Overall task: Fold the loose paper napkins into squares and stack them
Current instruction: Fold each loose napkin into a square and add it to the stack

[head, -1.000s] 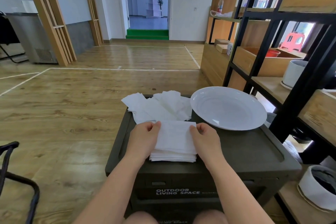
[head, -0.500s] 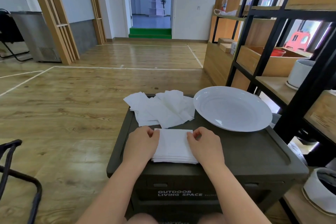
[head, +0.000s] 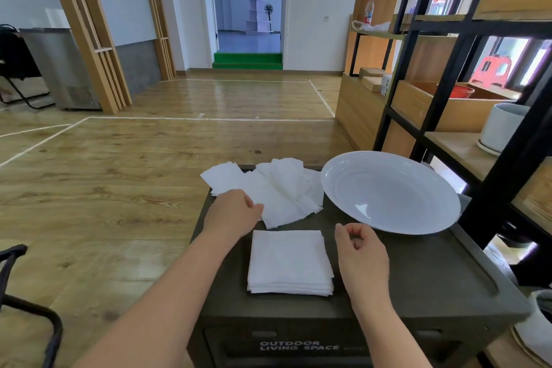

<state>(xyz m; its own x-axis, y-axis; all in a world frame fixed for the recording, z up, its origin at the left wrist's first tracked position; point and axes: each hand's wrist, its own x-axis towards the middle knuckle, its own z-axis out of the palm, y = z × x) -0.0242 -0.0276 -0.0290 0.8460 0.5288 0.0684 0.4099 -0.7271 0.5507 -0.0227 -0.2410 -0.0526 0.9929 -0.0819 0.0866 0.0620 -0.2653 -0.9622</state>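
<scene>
Folded napkins form a squared stack (head: 289, 263) near the front edge of the dark storage box lid (head: 433, 272), and the loose napkins (head: 277, 188) lie in a heap at the rear edge, the heap's left corner overhanging the lid. Left hand (head: 233, 212) rests at the near left side of the loose heap, fingertips touching the paper, though whether they pinch a sheet cannot be told; right hand (head: 358, 248) hovers just right of the stack, fingers loosely curled and holding nothing. White plate (head: 388, 191) occupies the rear right corner, just beside the heap.
</scene>
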